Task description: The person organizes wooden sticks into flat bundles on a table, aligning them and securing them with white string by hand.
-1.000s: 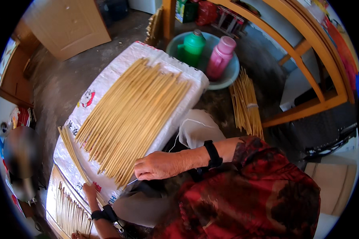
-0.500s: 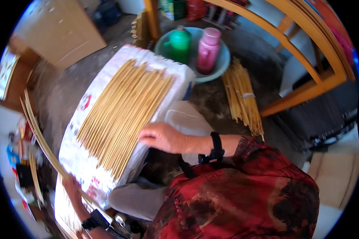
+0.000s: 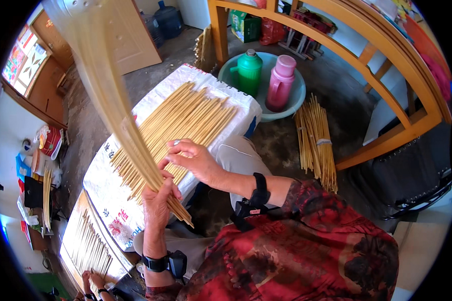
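Observation:
A bundle of thin straw-coloured sticks is gripped near its lower end by my left hand. It stands up and leans to the far left, its upper part smeared by motion. Beside the bundle, just above my left hand, is my right hand, fingers apart and a ring on one of them. I cannot tell whether its fingertips touch the bundle. Behind both hands, a wide row of similar sticks lies side by side on a white printed cloth; the raised bundle covers part of the row.
At lower left, another person's hands are at sticks on a second board. A basin holds a green flask and a pink flask. Tied sticks lie on the floor beside a wooden frame.
My left hand has brought the bundle from the lower left to the middle, in front of the row. My right hand has come up beside it, its fingers now spread. The view has shifted left.

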Motion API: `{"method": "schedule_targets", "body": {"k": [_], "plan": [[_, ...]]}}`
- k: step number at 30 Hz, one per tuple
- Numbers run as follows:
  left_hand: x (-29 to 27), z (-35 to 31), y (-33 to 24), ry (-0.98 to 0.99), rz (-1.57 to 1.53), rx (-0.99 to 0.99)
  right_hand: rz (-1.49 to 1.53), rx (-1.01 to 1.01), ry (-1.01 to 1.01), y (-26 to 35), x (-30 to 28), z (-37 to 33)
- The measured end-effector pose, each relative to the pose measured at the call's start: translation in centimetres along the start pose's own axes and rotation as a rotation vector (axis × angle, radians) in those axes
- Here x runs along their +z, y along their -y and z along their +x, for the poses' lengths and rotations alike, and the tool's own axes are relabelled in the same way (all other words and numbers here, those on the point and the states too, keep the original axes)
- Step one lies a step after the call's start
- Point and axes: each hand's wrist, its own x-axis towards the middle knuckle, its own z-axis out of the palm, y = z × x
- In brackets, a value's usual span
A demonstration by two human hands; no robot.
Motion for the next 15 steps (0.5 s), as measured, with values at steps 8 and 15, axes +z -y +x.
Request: {"method": "schedule_targets", "body": {"k": [8, 15], "plan": [[1.8, 0.4, 1.4, 0.055, 0.065, -0.045, 0.221, 0.365, 0.199, 2.5, -0.9, 0.1], [3.6, 2.0, 3.4, -0.13, 0.374, 0.287, -0.311, -0.076, 0.173, 6.5, -1.5, -2.1]]}}
